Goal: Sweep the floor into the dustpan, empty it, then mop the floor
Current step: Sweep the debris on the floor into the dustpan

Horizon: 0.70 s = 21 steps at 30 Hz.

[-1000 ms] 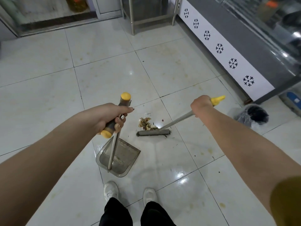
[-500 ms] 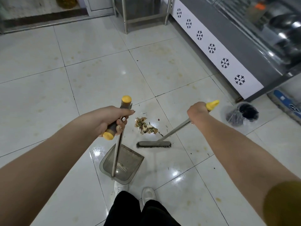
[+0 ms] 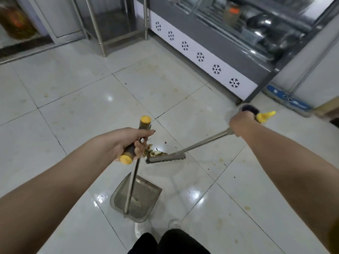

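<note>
My left hand [image 3: 126, 142] grips the dark, yellow-capped handle of a long-stemmed grey dustpan [image 3: 136, 197], whose pan sits on the white tile floor [image 3: 73, 99] just ahead of my shoes. My right hand [image 3: 242, 123] holds the metal broom handle near its yellow tip. The broom head [image 3: 166, 158] rests on the floor right beside a small pile of food scraps [image 3: 153, 153], partly hidden behind my left hand. The pile lies beyond the pan's open edge.
A grey display cooler with a white snowflake strip [image 3: 200, 57] runs along the right. A blue flat mop [image 3: 288, 101] lies at its end, and a dark bagged bin [image 3: 250, 108] shows behind my right hand. Metal table legs [image 3: 97, 28] stand at the back.
The broom head has drawn in against the scraps and toward the dustpan. The view has tilted up and my right hand has moved further right.
</note>
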Tool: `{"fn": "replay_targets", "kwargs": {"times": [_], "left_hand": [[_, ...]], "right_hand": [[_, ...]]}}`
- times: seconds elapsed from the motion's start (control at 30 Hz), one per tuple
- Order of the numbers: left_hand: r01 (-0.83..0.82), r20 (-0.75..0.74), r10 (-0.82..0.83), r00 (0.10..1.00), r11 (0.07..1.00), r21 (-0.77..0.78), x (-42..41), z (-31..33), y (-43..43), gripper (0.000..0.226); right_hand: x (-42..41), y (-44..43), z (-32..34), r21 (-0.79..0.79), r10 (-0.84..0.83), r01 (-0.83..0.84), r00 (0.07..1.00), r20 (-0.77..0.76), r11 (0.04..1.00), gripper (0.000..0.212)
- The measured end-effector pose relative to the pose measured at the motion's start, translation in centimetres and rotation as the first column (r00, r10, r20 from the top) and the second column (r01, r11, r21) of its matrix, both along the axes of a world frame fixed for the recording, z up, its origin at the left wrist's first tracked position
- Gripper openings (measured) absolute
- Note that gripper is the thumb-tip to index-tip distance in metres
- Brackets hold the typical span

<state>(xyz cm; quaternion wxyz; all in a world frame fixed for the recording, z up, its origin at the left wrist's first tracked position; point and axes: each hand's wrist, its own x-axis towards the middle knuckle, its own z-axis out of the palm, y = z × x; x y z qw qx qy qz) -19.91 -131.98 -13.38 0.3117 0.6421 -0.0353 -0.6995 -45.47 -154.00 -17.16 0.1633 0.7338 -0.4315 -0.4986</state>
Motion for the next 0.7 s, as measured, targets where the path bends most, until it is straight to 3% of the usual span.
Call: {"fn": "replay_targets", "kwargs": {"times": [0.1,0.3,0.53,0.63,0.7], "left_hand": [[0.054,0.016,-0.054,0.998,0.998,-0.034,-0.3,0.3,-1.3,0.027],[0.195,0.059,-0.191,0.98,0.978,-0.075,-1.5,1.0,-4.6,0.028],[0.198,0.047,-0.194,0.98,0.975,-0.105,-3.4,1.4,-10.6,0.029],[0.214,0.057,-0.21,0.976,0.973,-0.083,-4.6,0.9,-13.7,0.028],[0.256,0.062,-0.253,0.966,0.965,-0.063,-5.8,0.6,-16.0,0.027]], "right_hand": [[-3.4,1.4,0.0,0.006,-0.145,0.145,0.984,0.102,0.989,0.042],[-9.2,3.8,-2.3,-0.075,-0.377,0.395,0.908,0.184,0.915,0.018],[-12.2,2.2,-5.2,-0.095,-0.538,0.581,0.794,0.282,0.808,0.021],[-13.2,0.3,-6.7,-0.011,-0.612,0.655,0.711,0.346,0.755,0.024],[-13.9,-1.2,-8.4,0.109,-0.683,0.721,0.582,0.442,0.685,0.024]]}}
